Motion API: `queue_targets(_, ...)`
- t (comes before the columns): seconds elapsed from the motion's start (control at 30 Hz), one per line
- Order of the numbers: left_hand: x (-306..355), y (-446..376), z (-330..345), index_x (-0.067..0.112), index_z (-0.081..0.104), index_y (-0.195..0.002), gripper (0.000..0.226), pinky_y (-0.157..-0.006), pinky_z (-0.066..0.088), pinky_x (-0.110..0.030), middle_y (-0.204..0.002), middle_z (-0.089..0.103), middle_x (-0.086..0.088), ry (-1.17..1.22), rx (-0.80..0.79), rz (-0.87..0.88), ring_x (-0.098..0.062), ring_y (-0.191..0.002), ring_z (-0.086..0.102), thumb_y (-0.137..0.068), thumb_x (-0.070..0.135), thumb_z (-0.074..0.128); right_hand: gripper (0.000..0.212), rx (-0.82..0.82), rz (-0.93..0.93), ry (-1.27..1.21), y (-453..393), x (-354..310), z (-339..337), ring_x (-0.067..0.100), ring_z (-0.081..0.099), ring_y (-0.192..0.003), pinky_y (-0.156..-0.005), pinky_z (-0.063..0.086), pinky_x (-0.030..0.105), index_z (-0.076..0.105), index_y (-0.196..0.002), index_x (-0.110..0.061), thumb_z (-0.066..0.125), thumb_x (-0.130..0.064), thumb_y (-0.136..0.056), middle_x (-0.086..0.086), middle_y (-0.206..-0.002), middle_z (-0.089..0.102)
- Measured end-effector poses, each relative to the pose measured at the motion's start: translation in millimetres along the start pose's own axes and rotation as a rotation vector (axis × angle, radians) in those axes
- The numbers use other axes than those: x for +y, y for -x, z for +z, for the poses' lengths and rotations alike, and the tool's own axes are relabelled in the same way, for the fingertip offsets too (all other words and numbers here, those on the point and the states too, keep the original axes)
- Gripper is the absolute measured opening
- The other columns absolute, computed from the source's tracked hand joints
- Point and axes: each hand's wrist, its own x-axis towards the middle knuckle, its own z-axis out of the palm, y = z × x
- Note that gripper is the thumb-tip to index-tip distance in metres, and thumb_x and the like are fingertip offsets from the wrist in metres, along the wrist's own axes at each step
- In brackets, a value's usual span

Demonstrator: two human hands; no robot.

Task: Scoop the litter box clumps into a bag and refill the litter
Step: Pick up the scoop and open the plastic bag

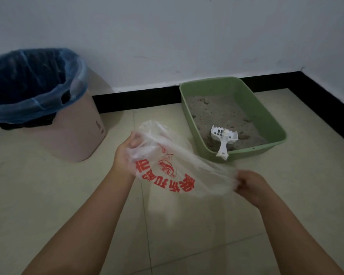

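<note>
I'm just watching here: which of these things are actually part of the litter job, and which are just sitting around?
Part of the job:
- clear plastic bag, gripped by the left hand and right hand
- green litter box with litter
- white scoop, lying in the box

Just sitting there:
- pink bin with blue liner, by the wall

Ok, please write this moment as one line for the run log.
stage: opening bag | left hand: grips bag | right hand: grips bag | scoop: in litter box, untouched | bin: left of box
</note>
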Motion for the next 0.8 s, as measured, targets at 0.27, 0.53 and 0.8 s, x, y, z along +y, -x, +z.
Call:
queue_targets(0.27,-15.5,-13.9,39.4,0.015,0.054,-0.079,0.029,-0.059,0.053,-0.028,-0.068,0.064,-0.001,-0.073,0.620,0.092,-0.013,-0.061,0.063,-0.098,0.032,0.040,0.036,0.454,-0.717,0.602,37.0,-63.1,55.0,0.028,0.043,-0.123,-0.099,0.032,0.030,0.055,-0.122,0.002,0.042,-0.002,-0.088,0.018,-0.132,0.050)
queue_targets(0.53,4.5,-2.9,56.9,0.014,0.069,-0.085,0.044,-0.061,0.059,-0.038,-0.079,0.072,-0.007,0.094,0.147,-0.007,-0.022,-0.071,0.072,-0.065,0.052,0.062,0.041,0.059,-0.369,1.463,29.9,-39.0,82.3,0.027,0.042,-0.127,-0.104,0.037,0.039,0.052,-0.125,-0.012,0.053,-0.033,-0.090,0.010,-0.137,0.046)
queue_targets(0.8,2.2,11.4,25.6,0.017,0.054,-0.073,0.019,-0.056,0.043,-0.026,-0.074,0.058,-0.007,-1.245,0.373,-0.101,-0.020,-0.066,0.054,-0.086,0.003,0.058,0.015,-0.286,-0.138,-0.324,31.8,-57.3,45.5,0.001,0.038,-0.021,-0.030,0.035,0.006,0.058,-0.068,-0.001,0.071,-0.003,-0.076,0.001,-0.029,0.048)
